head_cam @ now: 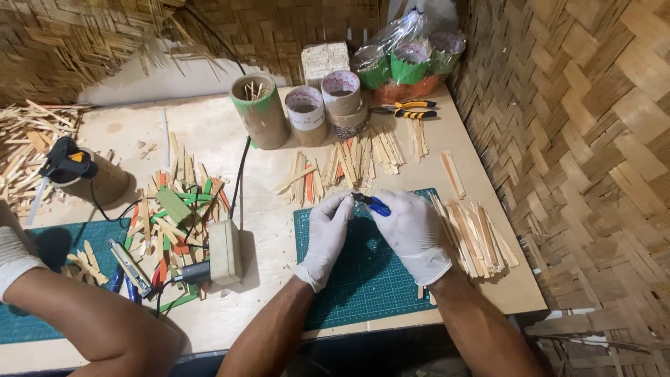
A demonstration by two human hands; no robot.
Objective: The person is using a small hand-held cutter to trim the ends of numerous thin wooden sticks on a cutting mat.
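Observation:
Both my hands wear white gloves and meet above a green cutting mat (363,279). My right hand (413,234) grips small blue-handled cutters (371,204). My left hand (328,234) pinches something small at the cutters' tip; the piece itself is too small to make out. A row of flat wooden sticks (349,164) lies just beyond the hands. A bundle of longer sticks (474,237) rests right of my right hand.
Cardboard tubes (262,112) and tape rolls (340,94) stand at the back, with yellow-handled pliers (412,109). A heap of coloured sticks (178,216) and a small wooden block (225,251) lie left. Another person's arm (84,318) rests at lower left near a glue gun (66,160). Woven bamboo walls surround.

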